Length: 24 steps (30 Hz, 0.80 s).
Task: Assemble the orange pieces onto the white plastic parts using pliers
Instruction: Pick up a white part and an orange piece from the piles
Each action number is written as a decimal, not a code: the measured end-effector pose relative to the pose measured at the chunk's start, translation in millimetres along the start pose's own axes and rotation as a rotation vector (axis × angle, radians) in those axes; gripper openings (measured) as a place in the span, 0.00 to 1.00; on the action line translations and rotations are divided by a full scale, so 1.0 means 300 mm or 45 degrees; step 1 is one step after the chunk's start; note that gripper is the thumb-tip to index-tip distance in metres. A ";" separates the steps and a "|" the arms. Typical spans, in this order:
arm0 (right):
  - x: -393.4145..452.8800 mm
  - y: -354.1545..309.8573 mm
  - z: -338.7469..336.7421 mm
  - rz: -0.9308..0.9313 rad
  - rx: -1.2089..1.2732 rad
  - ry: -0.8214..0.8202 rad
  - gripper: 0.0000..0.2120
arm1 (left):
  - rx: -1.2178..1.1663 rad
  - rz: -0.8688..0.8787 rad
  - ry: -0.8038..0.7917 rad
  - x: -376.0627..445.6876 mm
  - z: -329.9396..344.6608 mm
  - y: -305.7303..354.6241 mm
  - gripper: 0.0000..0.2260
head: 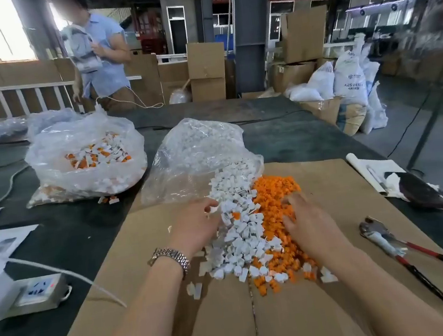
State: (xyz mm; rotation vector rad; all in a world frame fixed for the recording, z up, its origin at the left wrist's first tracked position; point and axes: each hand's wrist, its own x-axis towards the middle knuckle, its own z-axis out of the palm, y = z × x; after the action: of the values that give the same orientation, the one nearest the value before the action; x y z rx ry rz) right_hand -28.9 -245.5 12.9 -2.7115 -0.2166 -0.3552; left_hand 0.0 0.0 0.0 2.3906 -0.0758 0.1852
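Orange pieces [276,189] lay in a loose heap on the cardboard sheet [154,265] covering the bench [56,244], at about one o'clock from your wrists, with the white plastic parts [239,235] heaped touching them along their left side, at twelve o'clock. Your left hand [194,227] was in the edge of the white heap with its fingers curled; whether they pinched a part I could not tell. Your right hand [308,221] rested on the orange heap with its fingers spread and relaxed, gripping nothing that showed.

By my reading, you were picking out pieces, with no joining in hand just then. The pliers [401,254] lay untouched at three o'clock on the cardboard, red-handled, well apart from both hands. Both loose heaps looked large, so most of the work seemed left to do.

As for containers, the clear bag [185,155] at twelve o'clock lay open on its side, white parts spilling from its mouth onto the cardboard. The second clear bag [85,156] at ten o'clock held white parts with orange showing on them, which I took for finished assemblies, a fair batch already done. A few more lay on the bench just beside that bag.
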 end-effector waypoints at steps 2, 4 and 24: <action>0.070 0.007 0.016 0.049 -0.141 -0.115 0.18 | 0.106 -0.012 -0.115 0.014 0.007 -0.006 0.17; 0.119 -0.003 0.027 0.062 -0.226 -0.247 0.16 | 0.197 -0.006 -0.159 0.009 0.025 -0.018 0.17; 0.074 -0.011 0.139 -0.152 0.206 0.463 0.04 | -0.133 0.251 0.313 -0.050 0.065 0.018 0.15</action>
State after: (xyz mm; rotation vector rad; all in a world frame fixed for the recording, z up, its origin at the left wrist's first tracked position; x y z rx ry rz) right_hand 0.7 -223.5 -16.9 -2.4281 -0.2889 -0.8177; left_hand -13.2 -17.2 -12.8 2.2368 -0.2008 0.5528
